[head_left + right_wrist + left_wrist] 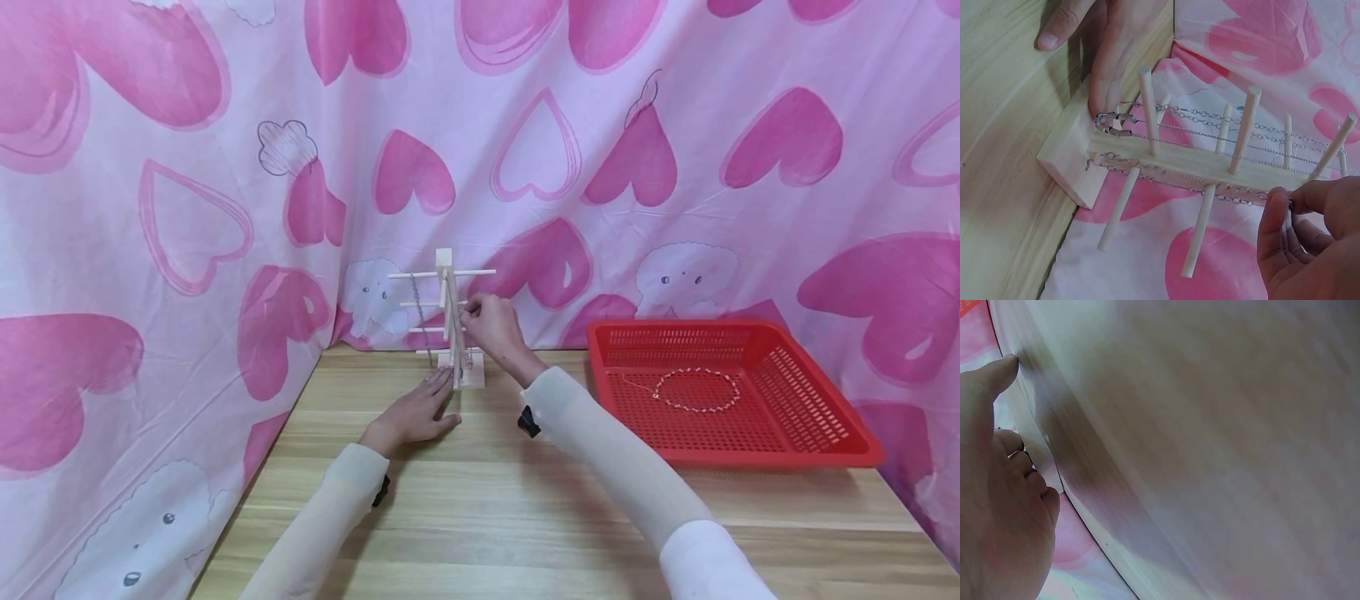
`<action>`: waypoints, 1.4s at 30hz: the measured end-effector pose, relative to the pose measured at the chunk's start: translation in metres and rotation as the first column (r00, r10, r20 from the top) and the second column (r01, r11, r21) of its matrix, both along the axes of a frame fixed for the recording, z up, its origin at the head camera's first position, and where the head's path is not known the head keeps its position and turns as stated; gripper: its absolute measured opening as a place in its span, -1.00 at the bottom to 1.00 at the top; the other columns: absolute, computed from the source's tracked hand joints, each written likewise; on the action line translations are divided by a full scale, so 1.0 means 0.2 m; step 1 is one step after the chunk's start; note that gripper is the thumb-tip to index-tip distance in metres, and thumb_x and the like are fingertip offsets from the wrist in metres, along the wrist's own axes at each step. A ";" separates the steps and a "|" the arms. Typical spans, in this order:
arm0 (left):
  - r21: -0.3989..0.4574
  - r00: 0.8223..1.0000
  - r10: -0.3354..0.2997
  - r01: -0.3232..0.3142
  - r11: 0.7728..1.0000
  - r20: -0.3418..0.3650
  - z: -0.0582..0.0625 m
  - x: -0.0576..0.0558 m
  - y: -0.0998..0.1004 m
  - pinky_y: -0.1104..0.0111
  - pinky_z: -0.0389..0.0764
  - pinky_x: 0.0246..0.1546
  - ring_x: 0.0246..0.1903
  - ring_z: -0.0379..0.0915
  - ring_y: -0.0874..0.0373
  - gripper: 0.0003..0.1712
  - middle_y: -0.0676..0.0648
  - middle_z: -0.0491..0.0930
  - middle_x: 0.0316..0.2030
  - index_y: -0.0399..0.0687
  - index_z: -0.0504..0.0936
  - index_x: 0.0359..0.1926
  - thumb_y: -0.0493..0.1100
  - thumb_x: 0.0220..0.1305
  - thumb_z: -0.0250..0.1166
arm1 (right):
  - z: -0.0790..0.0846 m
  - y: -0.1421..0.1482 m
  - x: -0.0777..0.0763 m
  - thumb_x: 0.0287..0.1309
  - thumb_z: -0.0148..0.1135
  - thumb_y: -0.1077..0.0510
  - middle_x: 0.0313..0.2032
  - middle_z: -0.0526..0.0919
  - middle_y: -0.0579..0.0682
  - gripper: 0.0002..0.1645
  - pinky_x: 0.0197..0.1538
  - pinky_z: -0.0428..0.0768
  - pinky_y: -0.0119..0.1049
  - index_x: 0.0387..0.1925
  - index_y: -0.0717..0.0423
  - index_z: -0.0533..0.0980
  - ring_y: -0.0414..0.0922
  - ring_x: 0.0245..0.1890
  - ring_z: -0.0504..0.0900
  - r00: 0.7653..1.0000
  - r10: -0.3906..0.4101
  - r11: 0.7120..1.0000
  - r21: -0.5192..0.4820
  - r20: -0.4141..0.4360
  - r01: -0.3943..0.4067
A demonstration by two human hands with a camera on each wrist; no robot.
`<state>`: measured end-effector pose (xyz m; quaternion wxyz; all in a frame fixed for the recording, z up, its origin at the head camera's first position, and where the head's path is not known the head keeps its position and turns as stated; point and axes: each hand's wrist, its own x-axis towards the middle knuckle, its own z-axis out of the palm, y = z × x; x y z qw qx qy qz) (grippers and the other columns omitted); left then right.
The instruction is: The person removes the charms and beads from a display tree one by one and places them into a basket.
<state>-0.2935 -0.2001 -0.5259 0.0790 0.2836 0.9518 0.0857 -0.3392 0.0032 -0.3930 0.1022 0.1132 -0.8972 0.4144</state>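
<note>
A pale wooden jewellery stand (444, 258) with round pegs is upright near the back of the table. Silver chain necklaces hang along its post; one chain (420, 308) drops from the top left peg. Beside the post, my right hand (495, 329) pinches a thin silver chain necklace (1244, 201) between thumb and forefinger, near the upper pegs. My left hand (416, 412) lies low, its fingers stretched out against the stand's square base (1063, 159). In the right wrist view a chunky-linked chain (1110, 129) hangs close to those fingertips.
A red plastic basket (735, 458) with slotted sides stands on the right of the wooden table (480, 517). Inside it lies a red-and-white beaded necklace (697, 369), laid in a ring. Pink heart-patterned cloth (517, 242) hangs behind and along the left side.
</note>
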 end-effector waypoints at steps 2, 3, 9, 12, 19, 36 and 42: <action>0.001 1.000 0.000 0.000 1.000 -0.001 0.00 0.00 0.00 0.01 0.04 0.71 0.72 -0.24 -0.20 0.01 -0.25 -0.18 0.72 -0.24 -0.08 0.71 0.31 0.61 0.03 | 0.01 0.01 0.00 0.40 0.33 0.14 -0.26 0.83 0.03 -0.83 -0.21 0.77 -0.26 -0.14 0.12 0.76 -0.08 -0.30 0.77 1.000 -0.018 1.000 0.017 -0.008 0.018; 0.003 1.000 0.001 -0.001 1.000 -0.002 0.00 0.00 0.00 0.01 0.05 0.71 0.72 -0.24 -0.20 0.01 -0.26 -0.17 0.72 -0.24 -0.08 0.71 0.30 0.61 0.03 | 0.01 0.02 0.00 0.38 0.33 0.14 -0.27 0.83 0.02 -0.84 -0.19 0.77 -0.25 -0.15 0.11 0.75 -0.07 -0.30 0.76 1.000 -0.024 0.999 0.021 -0.011 0.024; 0.004 1.000 0.008 -0.008 1.000 0.001 0.00 0.00 0.00 0.01 0.06 0.71 0.72 -0.23 -0.20 0.01 -0.26 -0.16 0.72 -0.27 -0.06 0.70 0.28 0.61 0.06 | 0.02 0.07 0.00 0.33 0.31 0.19 -0.28 0.82 0.02 -0.88 -0.18 0.77 -0.23 -0.19 0.09 0.73 -0.06 -0.29 0.76 0.999 -0.036 0.999 0.003 -0.026 0.036; 0.004 1.000 0.013 -0.013 1.000 0.009 0.00 0.01 0.00 0.01 0.05 0.71 0.72 -0.25 -0.19 0.01 -0.26 -0.18 0.72 -0.26 -0.06 0.70 0.29 0.61 0.06 | 0.03 0.09 -0.01 0.35 0.32 0.18 -0.27 0.82 0.02 -0.90 -0.20 0.78 -0.22 -0.18 0.10 0.71 -0.07 -0.30 0.76 0.999 -0.038 0.999 -0.013 -0.028 0.038; 0.000 1.000 0.020 -0.020 1.000 0.014 0.01 0.02 0.00 0.02 0.05 0.71 0.72 -0.26 -0.17 0.02 -0.24 -0.19 0.72 -0.22 -0.09 0.71 0.30 0.61 0.06 | 0.05 0.16 -0.02 0.33 0.32 0.23 -0.30 0.82 0.06 -0.91 -0.10 0.79 -0.14 -0.22 0.14 0.71 -0.04 -0.30 0.76 0.997 -0.043 0.998 -0.051 -0.063 0.040; -0.002 1.000 0.009 -0.009 1.000 0.020 0.02 0.01 0.00 0.02 0.08 0.70 0.73 -0.28 -0.15 0.02 -0.22 -0.20 0.73 -0.22 -0.11 0.72 0.30 0.61 0.04 | 0.12 0.35 -0.07 0.34 0.32 0.19 -0.25 0.84 0.09 -0.83 -0.08 0.77 -0.16 -0.17 0.15 0.78 -0.03 -0.24 0.75 0.993 -0.035 0.998 -0.055 -0.117 0.028; -0.014 1.000 0.010 -0.010 1.000 0.018 0.02 0.01 0.01 0.04 0.06 0.71 0.73 -0.29 -0.14 0.02 -0.21 -0.23 0.73 -0.21 -0.11 0.72 0.31 0.61 0.04 | 0.14 0.40 -0.07 0.39 0.31 0.18 -0.21 0.84 0.10 -0.82 -0.02 0.80 -0.12 -0.14 0.16 0.77 0.01 -0.21 0.76 0.991 -0.004 0.999 -0.044 -0.134 -0.002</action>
